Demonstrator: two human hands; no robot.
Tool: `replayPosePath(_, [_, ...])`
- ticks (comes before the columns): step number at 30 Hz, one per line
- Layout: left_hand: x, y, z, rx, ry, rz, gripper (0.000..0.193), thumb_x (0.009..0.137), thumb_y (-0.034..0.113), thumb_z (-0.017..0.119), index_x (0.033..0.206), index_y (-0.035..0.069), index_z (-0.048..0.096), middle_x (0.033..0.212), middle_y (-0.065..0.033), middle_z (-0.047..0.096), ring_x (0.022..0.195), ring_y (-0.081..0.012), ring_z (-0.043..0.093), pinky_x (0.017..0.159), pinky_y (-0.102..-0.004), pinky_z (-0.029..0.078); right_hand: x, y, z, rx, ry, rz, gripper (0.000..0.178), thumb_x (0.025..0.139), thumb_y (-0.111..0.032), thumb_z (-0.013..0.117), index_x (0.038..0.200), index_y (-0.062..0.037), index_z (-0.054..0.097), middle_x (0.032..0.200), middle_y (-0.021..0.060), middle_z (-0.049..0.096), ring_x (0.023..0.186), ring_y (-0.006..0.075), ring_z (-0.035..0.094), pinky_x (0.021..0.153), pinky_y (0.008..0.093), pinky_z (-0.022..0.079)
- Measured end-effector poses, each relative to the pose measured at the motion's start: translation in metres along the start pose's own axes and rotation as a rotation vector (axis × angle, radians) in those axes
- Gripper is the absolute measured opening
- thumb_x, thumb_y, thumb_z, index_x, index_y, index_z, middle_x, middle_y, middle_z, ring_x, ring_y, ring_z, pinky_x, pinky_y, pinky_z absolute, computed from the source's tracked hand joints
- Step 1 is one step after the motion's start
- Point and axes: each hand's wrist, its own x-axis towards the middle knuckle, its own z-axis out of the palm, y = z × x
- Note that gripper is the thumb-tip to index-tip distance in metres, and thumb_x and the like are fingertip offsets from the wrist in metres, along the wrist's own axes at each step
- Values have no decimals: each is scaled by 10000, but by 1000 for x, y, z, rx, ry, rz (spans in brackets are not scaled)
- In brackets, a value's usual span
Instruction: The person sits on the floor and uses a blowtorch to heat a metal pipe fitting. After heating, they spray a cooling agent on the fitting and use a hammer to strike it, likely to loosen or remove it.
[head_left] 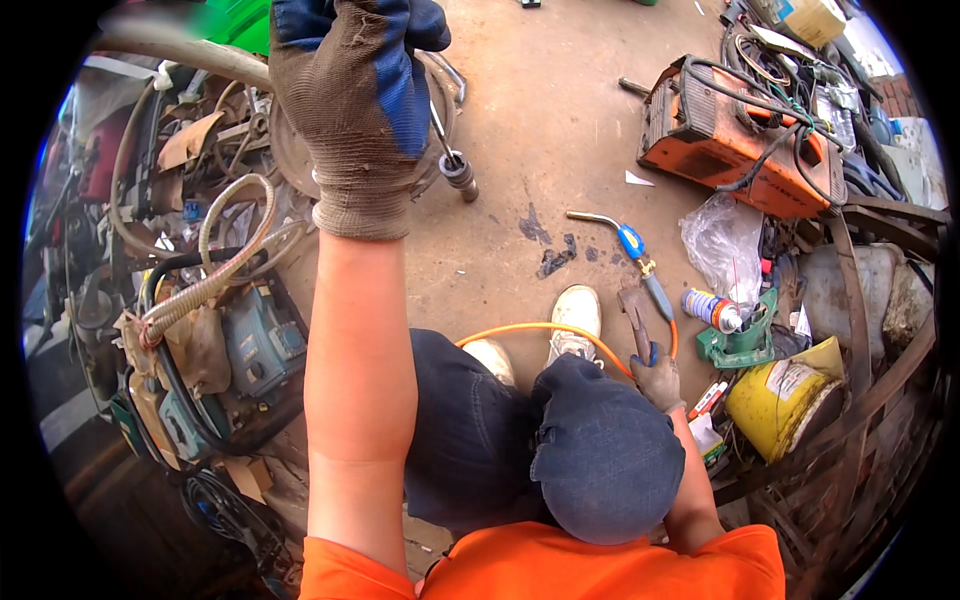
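Note:
My left hand (352, 110), in a brown and blue work glove, is raised close to the camera at the top left. Its fingers are curled and partly cut off by the upper edge, so what they hold, if anything, is hidden. Behind its wrist shows a metal rod with a dark cylindrical end (459, 177). Down by my right foot, my gloved right hand (657, 382) grips a rusty hammer (634, 305), head pointing away from me. Beside the hammer lies a blue gas torch (632, 243) with a bent metal tube, joined to an orange hose (535, 326).
An orange welding machine (745, 145) with black cables stands at the far right. Nearer are a spray can (712, 310), a clear plastic bag (722, 240), a green plastic holder (745, 340) and a yellow bucket (785, 400). Hoses (215, 280) and a blue-grey motor (265, 335) clutter the left.

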Motion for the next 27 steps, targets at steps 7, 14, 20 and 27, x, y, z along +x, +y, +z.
replayPosePath(7, [2, 3, 1, -187, 135, -62, 256, 991, 304, 641, 1038, 58, 695, 841, -52, 664, 612, -106, 545, 533, -243, 434, 1, -5, -2, -14, -9, -6, 350, 832, -311, 655, 1038, -29, 645, 841, 262, 688, 827, 444, 678, 762, 533, 526])
replayPosePath(14, [4, -9, -21, -69, -86, 2, 346, 1008, 375, 597, 1036, 45, 697, 828, -57, 668, 606, -99, 547, 528, -225, 432, 2, -14, -10, 32, -59, 5, 373, 836, -312, 654, 1066, -18, 644, 870, 276, 687, 876, 452, 673, 789, 535, 519])
replayPosePath(20, [4, 2, -13, -73, 62, -49, 319, 1003, 365, 615, 989, 52, 674, 777, -37, 604, 613, -126, 516, 562, -279, 425, 7, -16, -9, 33, -79, -13, 400, 842, -316, 661, 1111, -22, 631, 902, 281, 688, 882, 461, 671, 808, 538, 519])
replayPosePath(27, [7, -6, -37, 43, 3, 50, 248, 968, 304, 686, 1053, 72, 659, 878, -70, 637, 701, -173, 555, 641, -347, 471, 0, 1, 4, -21, -42, -51, 371, 845, -328, 669, 1059, -27, 630, 872, 278, 686, 850, 460, 672, 776, 548, 527])
